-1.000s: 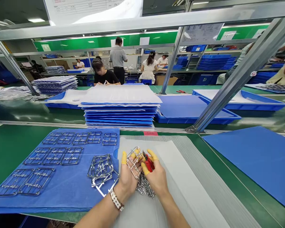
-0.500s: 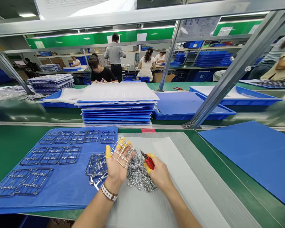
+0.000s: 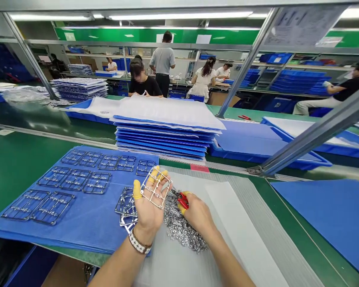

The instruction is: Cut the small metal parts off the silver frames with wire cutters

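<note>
Silvery metal frame (image 3: 156, 187) lies tilted across the fingers of your left hand (image 3: 149, 211), palm up above the desk (image 3: 6, 163). That grip is spread, with the frame resting on it and your thumb off to the side. Your right hand (image 3: 199, 213) has its grip closed around red-handled cutters (image 3: 183, 200); you can't tell whether the cutter tips touch anything. Yellow covers sit on several fingertips, and a banded bracelet (image 3: 139, 242) is on your left wrist.

Right below and between your hands, a pile of small shiny pieces (image 3: 182, 227) sits on a pale sheet (image 3: 239, 223); your right hand hides part of it. To your left, a blue sheet (image 3: 95, 215) carries ten frames laid out in rows (image 3: 73, 180), plus a loose heap of frames (image 3: 127, 203) near its right side, partly blocked by your left hand. Another blue sheet (image 3: 326, 223) lies well to your right.

Beyond, a tall stack of blue and white sheets (image 3: 167, 115) stands in front of you, with a blue tray (image 3: 314, 161) beside it. A slanted metal post (image 3: 314, 139) cuts across your view of the trays. Several co-workers sit or stand in the background.
</note>
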The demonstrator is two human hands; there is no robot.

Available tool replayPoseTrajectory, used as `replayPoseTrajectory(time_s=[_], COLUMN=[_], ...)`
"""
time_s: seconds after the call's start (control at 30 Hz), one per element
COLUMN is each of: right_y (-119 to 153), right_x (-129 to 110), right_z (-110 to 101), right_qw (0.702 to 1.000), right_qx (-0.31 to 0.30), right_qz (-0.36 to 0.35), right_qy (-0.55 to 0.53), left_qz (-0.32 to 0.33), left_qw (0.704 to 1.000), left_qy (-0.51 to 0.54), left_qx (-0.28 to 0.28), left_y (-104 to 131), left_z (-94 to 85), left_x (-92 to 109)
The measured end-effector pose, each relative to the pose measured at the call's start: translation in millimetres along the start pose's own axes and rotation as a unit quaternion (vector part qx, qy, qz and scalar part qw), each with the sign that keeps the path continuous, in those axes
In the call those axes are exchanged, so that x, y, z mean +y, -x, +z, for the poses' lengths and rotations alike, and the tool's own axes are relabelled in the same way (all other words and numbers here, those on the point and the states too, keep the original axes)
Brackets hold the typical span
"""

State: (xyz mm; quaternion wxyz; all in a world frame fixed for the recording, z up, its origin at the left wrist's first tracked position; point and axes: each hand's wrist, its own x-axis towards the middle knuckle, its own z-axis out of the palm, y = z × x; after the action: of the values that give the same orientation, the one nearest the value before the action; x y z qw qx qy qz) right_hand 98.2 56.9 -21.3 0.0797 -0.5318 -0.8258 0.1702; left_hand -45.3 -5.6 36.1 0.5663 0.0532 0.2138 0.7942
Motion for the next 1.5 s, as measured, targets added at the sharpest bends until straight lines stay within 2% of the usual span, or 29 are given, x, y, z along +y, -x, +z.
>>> replayPoseTrajectory(time_s=[0.2,0.3,0.37,0.47,0.6,0.73,0.83,0.97,1.1,1.33,1.5], right_y=[-2,1,6,12,17,15,15,17,22,32,33], right_x=[2,9,16,27,37,42,43,44,41,42,44], right_z=[0,-5,-9,-14,-14,-12,-14,-16,-14,-18,-22], right_qw=[1.0,0.995,0.981,0.939,0.858,0.791,0.768,0.773,0.809,0.864,0.861], right_qx=[-0.015,0.002,0.023,0.057,0.121,0.184,0.192,0.195,0.183,0.169,0.144], right_qz=[-0.008,-0.003,0.005,0.006,0.021,0.05,0.054,0.022,-0.036,-0.093,-0.108], right_qy=[-0.008,-0.098,-0.193,-0.339,-0.499,-0.581,-0.608,-0.603,-0.557,-0.465,-0.476], left_qz=[-0.01,-0.024,-0.044,-0.087,-0.134,-0.155,-0.171,-0.231,-0.299,-0.313,-0.307], left_qw=[1.0,0.999,0.997,0.991,0.981,0.972,0.963,0.935,0.906,0.904,0.901], left_qy=[0.006,0.005,0.004,-0.001,-0.046,-0.099,-0.119,-0.145,-0.141,-0.126,-0.146], left_qx=[-0.001,-0.029,-0.056,-0.099,-0.132,-0.149,-0.172,-0.227,-0.265,-0.264,-0.268], left_y=[-2,-1,1,4,5,1,1,4,8,6,8], left_z=[-2.1,-3.1,-2.9,-2.8,-5.8,-11.0,-14.2,-16.9,-17.0,-13.7,-12.4], left_x=[0,-1,-1,-3,-11,-21,-26,-31,-38,-37,-38])
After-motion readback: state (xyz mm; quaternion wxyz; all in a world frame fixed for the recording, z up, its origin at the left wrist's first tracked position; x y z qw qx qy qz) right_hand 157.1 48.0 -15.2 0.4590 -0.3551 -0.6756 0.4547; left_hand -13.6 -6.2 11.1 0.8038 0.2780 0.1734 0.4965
